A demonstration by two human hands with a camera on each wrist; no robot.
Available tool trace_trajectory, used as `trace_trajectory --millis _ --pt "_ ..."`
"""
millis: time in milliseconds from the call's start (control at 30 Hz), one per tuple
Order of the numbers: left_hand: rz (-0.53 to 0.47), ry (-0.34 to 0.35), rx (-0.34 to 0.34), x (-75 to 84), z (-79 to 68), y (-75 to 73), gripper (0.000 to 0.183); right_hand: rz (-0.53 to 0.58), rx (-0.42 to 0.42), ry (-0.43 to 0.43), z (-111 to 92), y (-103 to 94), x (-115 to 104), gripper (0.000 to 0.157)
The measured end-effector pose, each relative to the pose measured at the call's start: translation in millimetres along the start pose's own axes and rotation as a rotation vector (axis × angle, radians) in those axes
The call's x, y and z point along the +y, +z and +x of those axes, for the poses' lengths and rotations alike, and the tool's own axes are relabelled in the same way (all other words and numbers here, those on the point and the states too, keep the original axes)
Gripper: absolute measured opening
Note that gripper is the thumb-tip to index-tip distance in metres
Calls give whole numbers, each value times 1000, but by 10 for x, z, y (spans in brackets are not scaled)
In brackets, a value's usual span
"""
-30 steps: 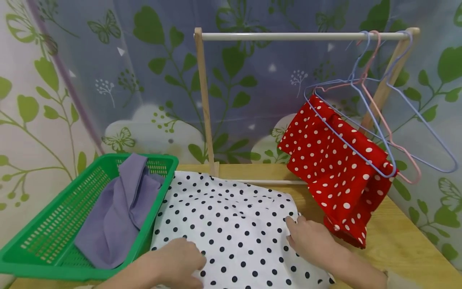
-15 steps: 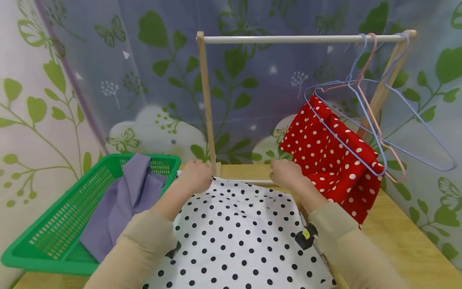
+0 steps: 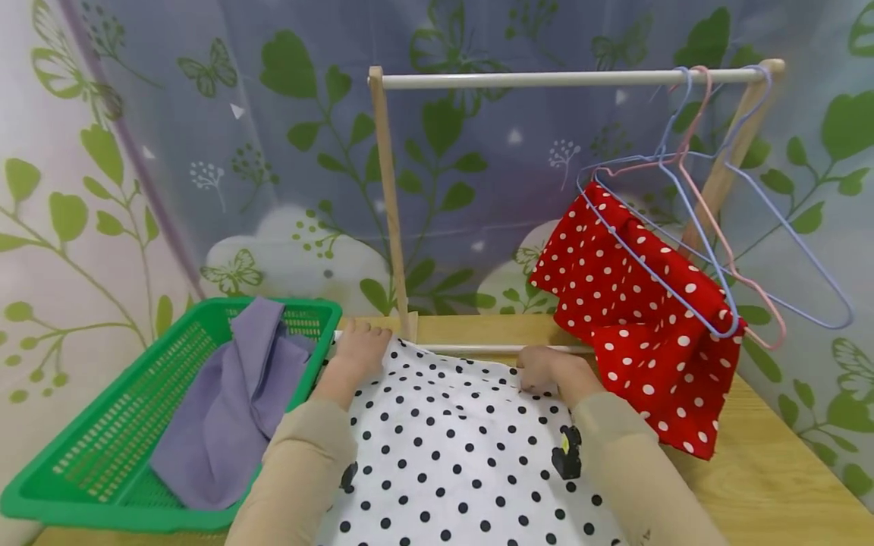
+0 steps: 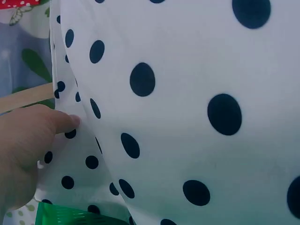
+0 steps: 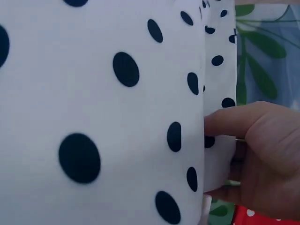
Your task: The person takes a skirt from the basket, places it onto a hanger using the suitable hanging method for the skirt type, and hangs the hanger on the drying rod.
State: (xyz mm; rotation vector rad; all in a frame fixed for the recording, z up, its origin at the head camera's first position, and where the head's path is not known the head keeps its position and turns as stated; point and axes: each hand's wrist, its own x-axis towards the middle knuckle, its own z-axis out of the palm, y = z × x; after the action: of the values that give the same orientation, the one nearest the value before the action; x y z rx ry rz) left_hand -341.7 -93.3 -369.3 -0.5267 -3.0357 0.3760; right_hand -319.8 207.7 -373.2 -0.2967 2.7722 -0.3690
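A white cloth (image 3: 451, 440) with black dots spreads over the table beneath both forearms. At its far left corner my left hand (image 3: 362, 350) grips the edge; in the left wrist view the thumb (image 4: 65, 122) presses on the cloth's near face and the fingers are hidden behind. My right hand (image 3: 556, 371) pinches the far right part of the same cloth. Its thumb (image 5: 229, 119) lies on the dotted side in the right wrist view, with fingers curled at the back. Much of the cloth fills both wrist views.
Left of the cloth stands a green basket (image 3: 89, 425) holding a purple cloth (image 3: 225, 409). A rack with a white rail (image 3: 512, 80) rises behind. Blue and pink hangers (image 3: 717, 243) hang at its right, one bearing a red dotted cloth (image 3: 655, 356). The wooden table (image 3: 771, 455) shows at right.
Both hands moved from the near part of the white cloth up to its far edge, then took hold of its far corners. The red cloth swung slightly on its hanger.
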Motion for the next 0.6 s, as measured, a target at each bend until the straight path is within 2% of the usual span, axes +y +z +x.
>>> trace_trajectory --millis 133,200,300,433,533,600 --pt "29 -32 80 -107 -46 -53 27 -32 69 -50 -95 -108 -87 25" --pt "0 -69 130 -176 -79 -132 17 -27 120 -58 -187 -212 -137 23" --pt "-150 -132 188 -285 -142 -311 12 -39 175 -75 -342 -397 -176 17" --pt "-393 -200 188 -401 -269 -623 24 -50 188 -74 -548 -642 -191 14" --pt "-514 -207 181 -440 -387 -847 29 -74 223 -70 -686 -800 -209 18" --pt "-538 -190 243 -444 -455 -960 29 -83 269 -64 -755 -875 -219 23"
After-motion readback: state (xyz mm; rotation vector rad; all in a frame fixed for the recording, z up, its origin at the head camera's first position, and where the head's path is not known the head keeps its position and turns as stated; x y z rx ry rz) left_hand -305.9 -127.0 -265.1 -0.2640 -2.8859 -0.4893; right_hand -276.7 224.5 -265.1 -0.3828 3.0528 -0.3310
